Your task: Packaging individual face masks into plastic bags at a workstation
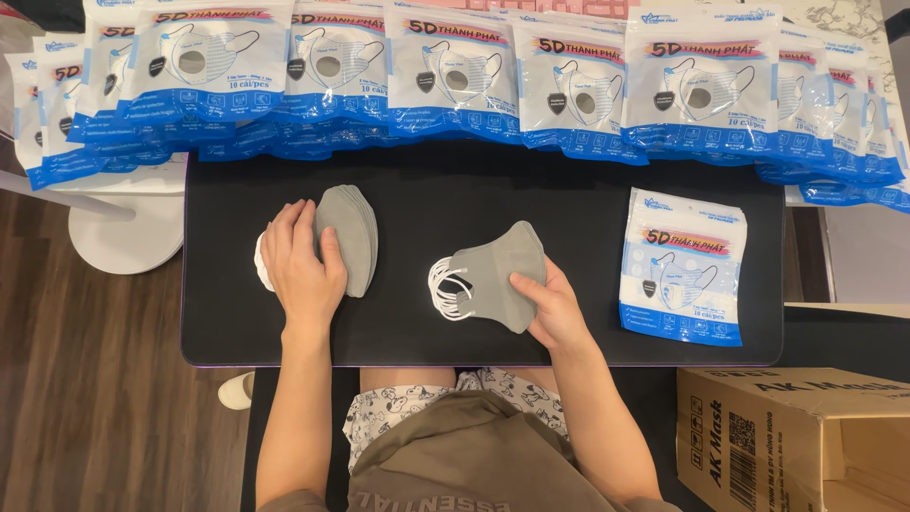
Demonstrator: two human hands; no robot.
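Observation:
My left hand rests on a stack of folded grey face masks at the left of the black mat, fingers spread over its white ear loops. My right hand grips a second bundle of grey masks near the middle of the mat, with the white ear loops sticking out to the left. A flat pile of empty white-and-blue mask pouches lies to the right of that hand.
Rows of filled white-and-blue mask packs overlap along the far edge of the mat. An open cardboard box stands at the lower right. A white round stool base sits on the wooden floor at the left.

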